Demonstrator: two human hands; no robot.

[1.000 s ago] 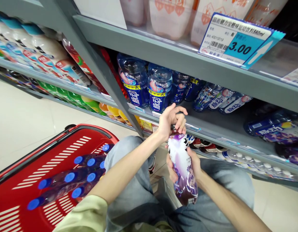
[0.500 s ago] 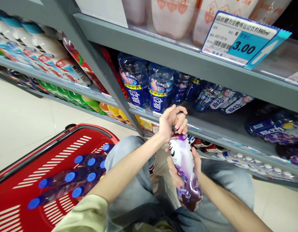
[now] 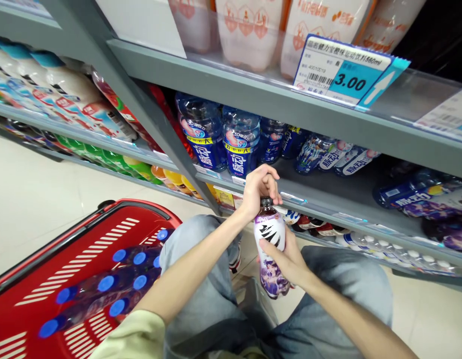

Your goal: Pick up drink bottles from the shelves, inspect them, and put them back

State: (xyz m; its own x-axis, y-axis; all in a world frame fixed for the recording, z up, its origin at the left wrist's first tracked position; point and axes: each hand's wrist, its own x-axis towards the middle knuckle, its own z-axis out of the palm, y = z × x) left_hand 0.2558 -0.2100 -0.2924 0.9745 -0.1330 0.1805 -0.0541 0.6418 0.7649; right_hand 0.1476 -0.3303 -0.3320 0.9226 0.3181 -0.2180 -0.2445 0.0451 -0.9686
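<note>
The right hand (image 3: 291, 260) clasped the bottle (image 3: 269, 229) around its middle, before the shelf (image 3: 315, 185), while the left hand (image 3: 259, 188) curled at its cap (image 3: 266, 201); whether those fingers gripped could not be told. A slackened right hand or sudden twist could have sent the glossy bottle floorward.

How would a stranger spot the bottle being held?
Find the grey shelving; in front, between the knees, is the right hand. It holds the purple and white bottle; its dark cap sets it apart from the blue-capped bottles in the red basket.
</note>
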